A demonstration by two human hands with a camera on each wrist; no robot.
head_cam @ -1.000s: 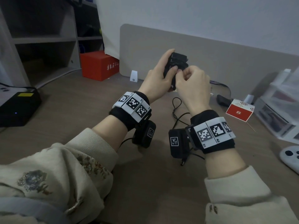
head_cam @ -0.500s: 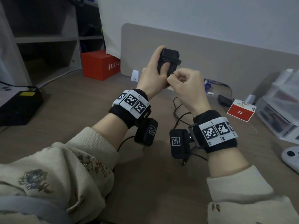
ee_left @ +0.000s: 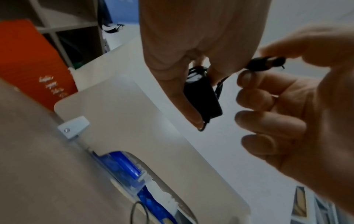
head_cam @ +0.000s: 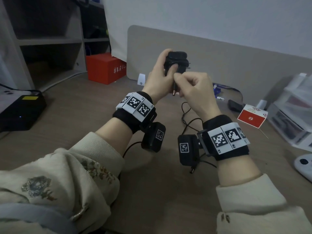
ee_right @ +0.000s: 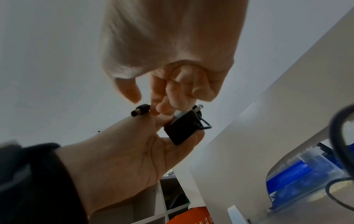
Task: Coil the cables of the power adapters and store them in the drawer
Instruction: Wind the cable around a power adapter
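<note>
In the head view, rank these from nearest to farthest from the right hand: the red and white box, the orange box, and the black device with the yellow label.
From the right hand:
1. Red and white box, on the desk to its right.
2. Orange box, back left by the shelves.
3. Black device with the yellow label, at the far left edge.

Matt black plastic adapter (head_cam: 177, 63) (metal prongs), smooth wood-look desk (head_cam: 84, 107), embroidered cloth sleeve (head_cam: 59, 183)
</note>
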